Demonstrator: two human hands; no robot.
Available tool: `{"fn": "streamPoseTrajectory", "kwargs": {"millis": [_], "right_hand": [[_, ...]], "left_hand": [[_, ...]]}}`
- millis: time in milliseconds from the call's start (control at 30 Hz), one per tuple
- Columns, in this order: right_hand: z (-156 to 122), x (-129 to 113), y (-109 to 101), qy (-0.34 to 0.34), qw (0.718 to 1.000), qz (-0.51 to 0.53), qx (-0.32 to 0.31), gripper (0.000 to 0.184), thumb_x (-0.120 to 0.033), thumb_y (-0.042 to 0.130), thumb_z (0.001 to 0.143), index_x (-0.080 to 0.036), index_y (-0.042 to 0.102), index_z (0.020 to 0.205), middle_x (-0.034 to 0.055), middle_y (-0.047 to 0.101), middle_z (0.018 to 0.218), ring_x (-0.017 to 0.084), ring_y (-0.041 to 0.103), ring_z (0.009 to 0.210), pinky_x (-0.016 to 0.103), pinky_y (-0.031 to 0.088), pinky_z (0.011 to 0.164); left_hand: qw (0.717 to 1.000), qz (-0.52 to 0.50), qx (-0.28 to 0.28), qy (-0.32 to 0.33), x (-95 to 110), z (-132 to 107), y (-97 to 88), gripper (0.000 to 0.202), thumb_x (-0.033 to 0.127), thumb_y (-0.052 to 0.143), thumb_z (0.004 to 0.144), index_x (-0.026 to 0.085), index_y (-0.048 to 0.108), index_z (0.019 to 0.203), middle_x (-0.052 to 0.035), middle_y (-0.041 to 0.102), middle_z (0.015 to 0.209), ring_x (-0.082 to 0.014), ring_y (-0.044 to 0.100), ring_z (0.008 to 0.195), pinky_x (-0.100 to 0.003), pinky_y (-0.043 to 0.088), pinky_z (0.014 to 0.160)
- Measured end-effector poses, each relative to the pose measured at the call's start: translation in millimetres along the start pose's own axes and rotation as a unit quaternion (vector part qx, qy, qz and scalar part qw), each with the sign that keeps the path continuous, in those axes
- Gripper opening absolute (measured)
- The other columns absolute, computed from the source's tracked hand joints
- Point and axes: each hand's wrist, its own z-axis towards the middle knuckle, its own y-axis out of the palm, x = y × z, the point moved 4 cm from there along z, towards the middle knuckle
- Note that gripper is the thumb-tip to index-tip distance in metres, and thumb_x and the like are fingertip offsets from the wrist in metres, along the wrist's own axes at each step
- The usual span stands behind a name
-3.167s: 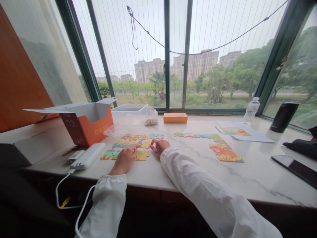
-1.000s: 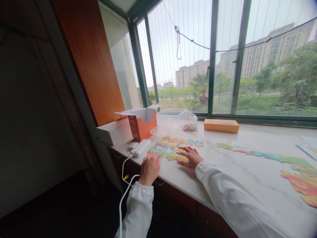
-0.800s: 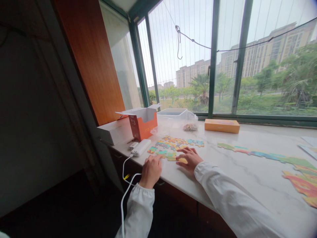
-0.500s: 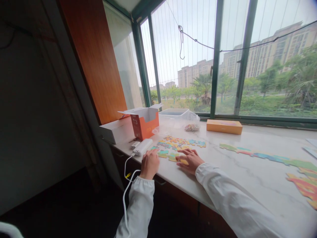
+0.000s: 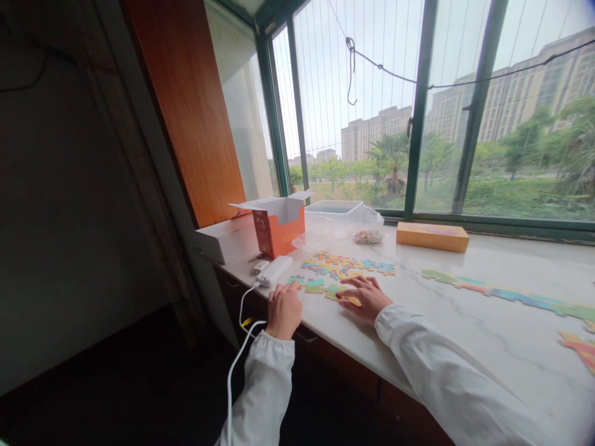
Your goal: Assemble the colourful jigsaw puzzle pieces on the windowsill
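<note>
Puzzle pieces (image 5: 346,265) lie in a loose, colourful cluster on the marble desk (image 5: 465,328), some fitted into small groups. Further right, a long joined strip (image 5: 502,288) runs along the desk, with a larger assembled patch (image 5: 581,350) cut off by the frame edge. A good share looks joined, but the middle cluster remains separate from it. A small plastic bag (image 5: 368,236) of what seem to be more pieces sits by a clear tub (image 5: 333,203). The right hand (image 5: 365,298) lies open, its fingertips resting on a yellow piece (image 5: 352,300) without gripping it. The left hand (image 5: 284,311) is loosely curled near a teal piece (image 5: 296,280) and a white power bank (image 5: 274,271); whether it holds anything cannot be told.
</note>
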Motion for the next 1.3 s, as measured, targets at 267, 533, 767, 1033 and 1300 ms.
{"fn": "streamPoseTrajectory", "kwargs": {"millis": [267,533,767,1033,1300], "right_hand": [[-2,-1,-3,0.016,1.0,-0.004,0.013,0.028,-0.048,0.054,0.095,-0.036,0.076,0.107,0.0057,0.065,0.134,0.028,0.053,0.123,0.05,0.032,0.1],[-1,1,0,0.008,1.0,0.014,-0.003,0.032,-0.048,0.055,0.094,-0.035,0.072,0.117,0.0052,0.07,0.126,0.027,0.057,0.118,0.048,0.033,0.098],[2,1,4,0.011,1.0,0.019,-0.002,0.033,-0.048,0.056,0.093,-0.034,0.072,0.117,0.0055,0.07,0.127,0.027,0.057,0.118,0.048,0.032,0.098],[1,0,5,0.024,1.0,0.011,0.014,0.028,-0.046,0.055,0.094,-0.036,0.073,0.113,0.0028,0.071,0.125,0.026,0.057,0.116,0.05,0.031,0.099],[3,-2,5,0.027,1.0,0.0,0.0,0.032,-0.049,0.052,0.095,-0.035,0.071,0.116,0.0041,0.069,0.129,0.026,0.057,0.119,0.049,0.033,0.1]], "left_hand": [[0.998,-0.052,-0.001,0.046,-3,3,0.4,0.045,0.008,0.039,0.094,0.022,0.07,0.123,-0.007,0.07,0.124,-0.0227,0.06,0.114,-0.035,0.044,0.095],[0.998,-0.056,-0.013,0.04,-6,2,5.1,0.041,0.009,0.041,0.094,0.021,0.072,0.118,-0.0077,0.071,0.122,-0.0227,0.063,0.112,-0.037,0.044,0.097],[0.996,-0.065,0.003,0.055,-2,0,5.8,0.039,0.01,0.043,0.094,0.021,0.071,0.119,-0.0068,0.069,0.126,-0.0235,0.061,0.113,-0.038,0.044,0.095],[0.988,-0.108,-0.003,0.115,11,-6,1.8,0.036,0.014,0.048,0.092,0.027,0.074,0.115,-0.0022,0.07,0.124,-0.0219,0.057,0.118,-0.038,0.043,0.098],[0.986,-0.133,0.004,0.104,7,-8,11.1,0.035,0.013,0.048,0.093,0.027,0.073,0.113,-0.0026,0.071,0.123,-0.0214,0.058,0.118,-0.038,0.042,0.101]]}}
